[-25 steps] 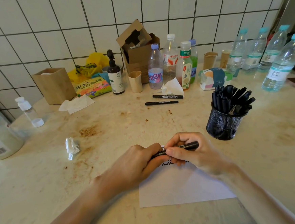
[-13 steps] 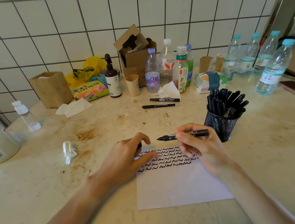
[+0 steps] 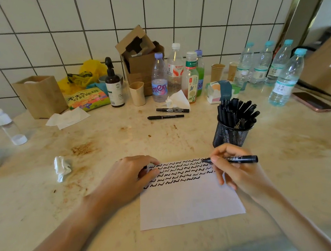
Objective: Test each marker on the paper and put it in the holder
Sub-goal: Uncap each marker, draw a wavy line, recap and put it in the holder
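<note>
Now the right hand [image 3: 237,171], pinching the uncapped black marker [image 3: 232,159], has lowered its tip to the white paper sheet [image 3: 188,200]; the left hand [image 3: 129,177] still presses the sheet, fingers curled over something dark.

Two bare forearms, no sleeves in view; left hand [image 3: 129,173] and right hand [image 3: 237,171] ungloved

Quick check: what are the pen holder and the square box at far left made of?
The pen holder looks like black metal mesh: a fine see-through grid, matte. The square box looks like light wood or bamboo: tan flat panels with faint grain, though cardboard cannot be ruled out.
</note>
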